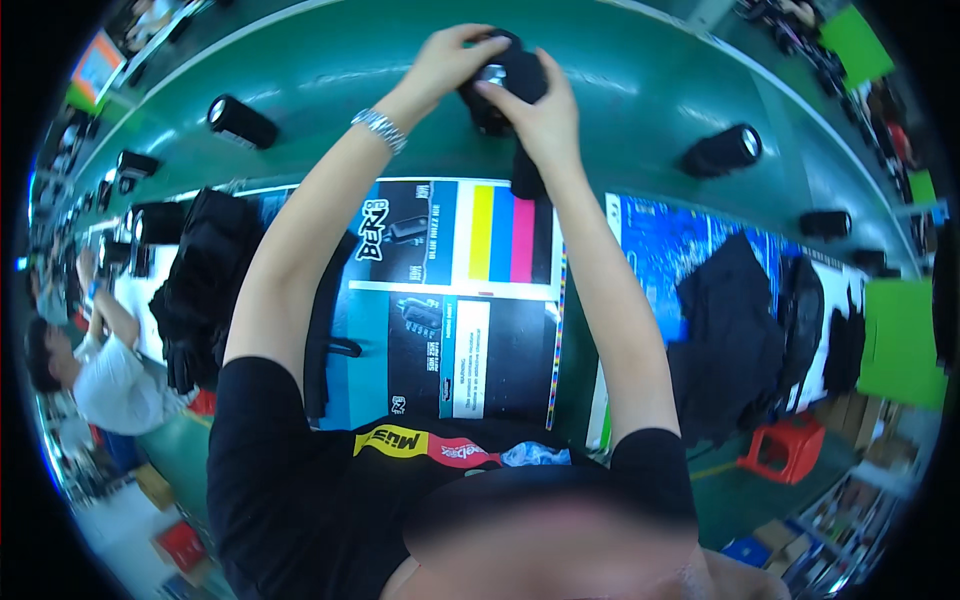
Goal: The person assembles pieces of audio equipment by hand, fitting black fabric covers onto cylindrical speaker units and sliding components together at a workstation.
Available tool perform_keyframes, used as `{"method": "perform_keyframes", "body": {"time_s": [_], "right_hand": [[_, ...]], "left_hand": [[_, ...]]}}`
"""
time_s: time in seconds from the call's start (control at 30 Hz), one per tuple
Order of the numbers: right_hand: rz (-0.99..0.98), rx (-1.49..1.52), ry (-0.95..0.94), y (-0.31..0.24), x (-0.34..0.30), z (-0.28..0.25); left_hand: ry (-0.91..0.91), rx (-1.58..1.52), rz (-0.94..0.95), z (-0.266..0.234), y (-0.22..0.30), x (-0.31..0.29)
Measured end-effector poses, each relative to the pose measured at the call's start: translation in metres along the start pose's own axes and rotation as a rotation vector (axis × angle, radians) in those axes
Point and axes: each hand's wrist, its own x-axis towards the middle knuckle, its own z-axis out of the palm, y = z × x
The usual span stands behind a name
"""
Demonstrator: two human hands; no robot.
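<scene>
Both my arms reach out to the far side of the printed sheets, over the green surface. Between my hands is a black cylinder [488,117] with a silvery end, much like a portable speaker. My left hand [452,62], with a metal-band watch on its wrist, is closed over the cylinder's upper left. My right hand [545,115] grips from the right, thumb across the front. Black cloth [526,77] lies against the cylinder beside my right fingers, and a dark strip [526,178] hangs below. How far the cloth covers the cylinder is partly hidden by my hands.
Similar black cylinders lie on the green surface at left [242,122] and right [724,151]. Printed sheets [510,230] cover the near table. Black cloth piles [205,270] flank my arms. A red stool [783,451] stands at right; a seated person [115,385] is at left.
</scene>
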Motion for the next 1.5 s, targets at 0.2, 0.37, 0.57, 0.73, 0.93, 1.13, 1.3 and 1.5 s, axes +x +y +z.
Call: {"method": "perform_keyframes", "body": {"time_s": [0.2, 0.37, 0.57, 0.73, 0.93, 1.13, 1.3, 1.5], "right_hand": [[0.297, 0.273, -0.106, -0.004, 0.009, -0.007], [0.169, 0.134, 0.028, 0.006, 0.027, -0.008], [0.121, 0.088, -0.254, 0.006, 0.026, -0.047], [0.364, 0.164, -0.466, 0.022, 0.043, -0.108], [0.500, 0.196, -0.031, 0.030, 0.099, -0.038], [0.556, 0.763, -0.005, 0.040, 0.086, -0.011], [0.500, 0.671, 0.145, 0.097, 0.056, -0.010], [0.309, 0.314, 0.178, 0.141, 0.075, -0.015]], "left_hand": [[0.028, 0.462, 0.153, -0.006, 0.020, 0.014], [0.152, 0.554, 0.596, 0.002, 0.043, 0.000], [0.190, 0.298, 0.532, 0.006, 0.038, -0.017], [0.221, -0.144, 0.306, 0.001, 0.039, -0.026], [0.283, -1.113, -0.295, 0.044, -0.018, 0.026], [0.192, -0.962, -0.122, 0.094, -0.003, 0.028], [0.264, -0.930, -0.180, 0.124, -0.032, 0.011], [0.354, -0.934, -0.167, 0.124, -0.037, 0.026]]}}
